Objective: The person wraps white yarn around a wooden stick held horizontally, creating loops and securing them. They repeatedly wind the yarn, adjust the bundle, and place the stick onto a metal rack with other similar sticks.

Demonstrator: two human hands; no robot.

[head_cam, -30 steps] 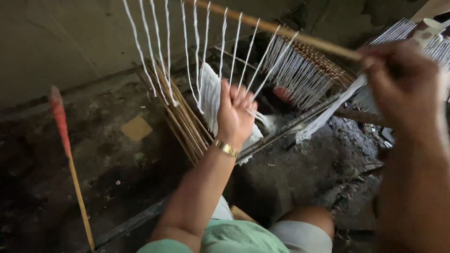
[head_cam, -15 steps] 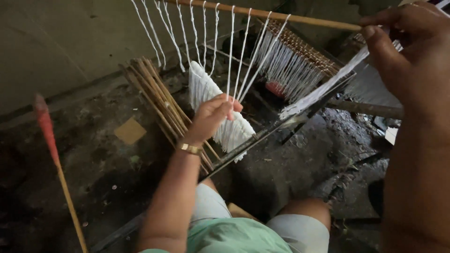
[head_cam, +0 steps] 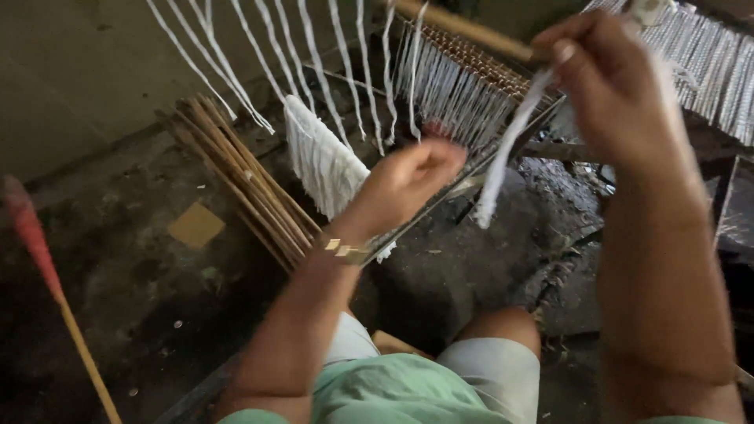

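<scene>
Head view shows the right hand raised, fingers pinching a white strip that hangs down from it. Lower, the left hand has fingers curled together, reaching beside a white fringe bundle near stacked bamboo sticks.

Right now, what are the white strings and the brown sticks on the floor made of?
The white strings look like soft cotton yarn: matte, limp and fuzzy where they hang. The brown sticks look like split bamboo or cane, probably: thin, straight, dull tan. The right hand pinches one strand.
</scene>
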